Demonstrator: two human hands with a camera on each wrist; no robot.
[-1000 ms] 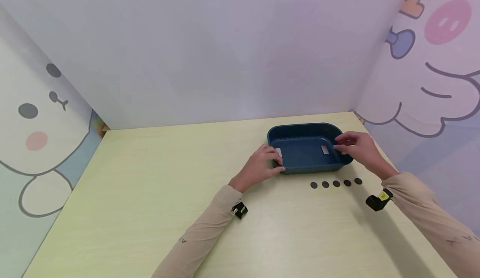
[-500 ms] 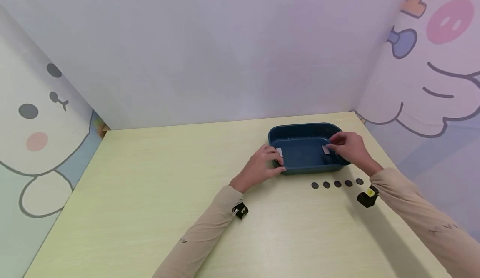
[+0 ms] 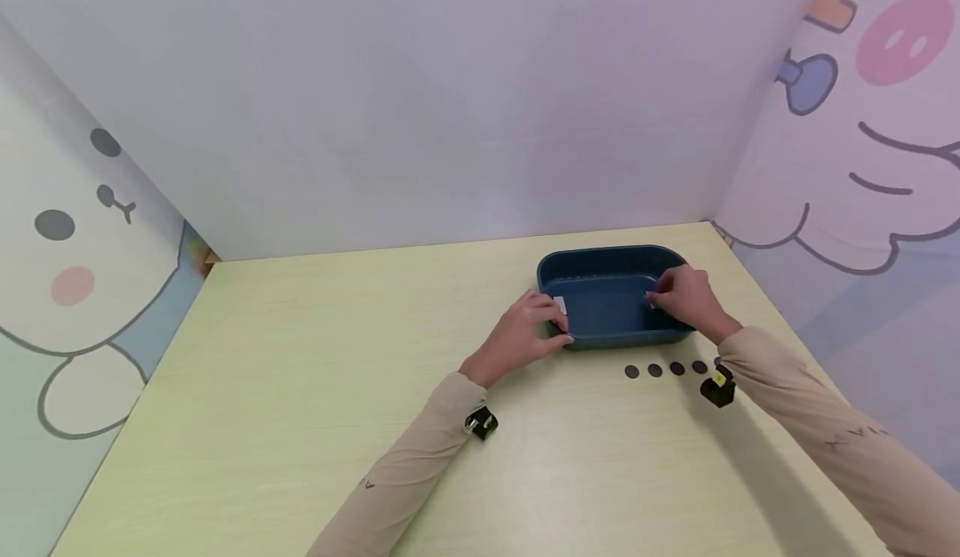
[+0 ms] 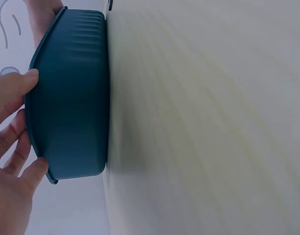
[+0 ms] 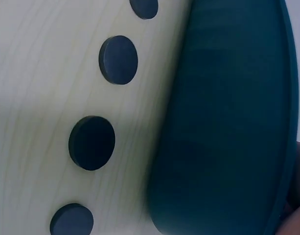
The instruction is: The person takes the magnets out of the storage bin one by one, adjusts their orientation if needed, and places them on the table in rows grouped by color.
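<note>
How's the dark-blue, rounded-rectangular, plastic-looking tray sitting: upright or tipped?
Upright. Head view: the tray opens upward, interior showing; left wrist view: its base flat on the pale wood-grained table.

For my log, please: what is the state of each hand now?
Left hand: holding blue tray by rim.
Right hand: at small white card; grip cannot be told.
</note>
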